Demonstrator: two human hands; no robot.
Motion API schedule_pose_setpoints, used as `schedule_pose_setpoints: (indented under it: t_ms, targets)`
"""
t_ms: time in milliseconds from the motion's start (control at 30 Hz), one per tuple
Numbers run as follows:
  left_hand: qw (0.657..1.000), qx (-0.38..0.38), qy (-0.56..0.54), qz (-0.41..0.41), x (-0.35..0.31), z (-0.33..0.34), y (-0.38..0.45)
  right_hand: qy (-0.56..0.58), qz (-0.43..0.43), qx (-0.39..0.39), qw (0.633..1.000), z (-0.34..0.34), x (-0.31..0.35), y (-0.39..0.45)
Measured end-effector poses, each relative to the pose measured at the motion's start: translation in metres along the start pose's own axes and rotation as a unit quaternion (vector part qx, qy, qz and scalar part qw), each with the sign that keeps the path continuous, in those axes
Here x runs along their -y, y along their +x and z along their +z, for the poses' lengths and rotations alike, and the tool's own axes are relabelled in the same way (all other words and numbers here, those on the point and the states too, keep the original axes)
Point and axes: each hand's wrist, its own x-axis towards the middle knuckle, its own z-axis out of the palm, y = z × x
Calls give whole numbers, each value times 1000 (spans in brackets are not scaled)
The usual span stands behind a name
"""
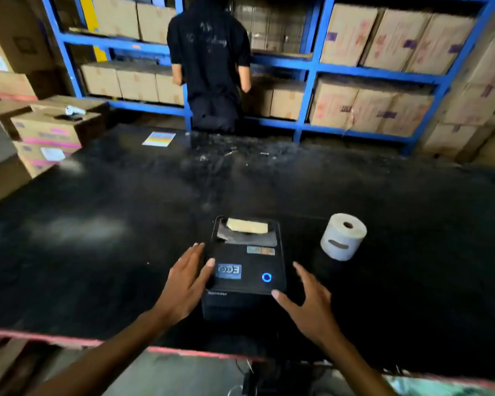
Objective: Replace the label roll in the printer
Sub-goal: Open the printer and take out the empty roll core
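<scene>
Black bench (126, 195), printer (245, 270) lid shut
Left hand (186, 284) & right hand (309, 304) splayed, empty; new roll (343, 237) beside it, swap not begun

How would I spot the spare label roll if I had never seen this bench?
Start at the long black table and find the small black printer near its front edge, between the person's hands. Just right of it, apart from it, the label roll stands on end: a pale cylinder with a dark core hole on top, the only white thing nearby.
</scene>
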Motion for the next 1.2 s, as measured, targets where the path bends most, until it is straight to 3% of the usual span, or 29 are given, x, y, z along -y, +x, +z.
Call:
schedule_pose_setpoints:
  t_ms: [67,167,567,667,900,1033,1200]
  targets:
    - [993,-24,-87,-69,5,8,-12,102,55,-9,993,14,-6,-7]
    - [974,-6,-189,-129,13,23,-31,181,61,-47,980,37,-13,-15]
    - [947,-29,-267,-178,23,36,-36,157,-13,-114,981,24,-1,7]
    - [958,-41,-224,-174,24,35,-32,168,-7,-130,977,2,22,37]
    - [978,-65,-128,-152,21,28,-22,144,99,-165,971,-44,90,124]
    - [981,-53,-102,-159,25,24,-15,215,60,-160,962,-44,93,144]
    - [983,-39,-69,-166,27,13,7,318,38,-71,945,-38,77,151]
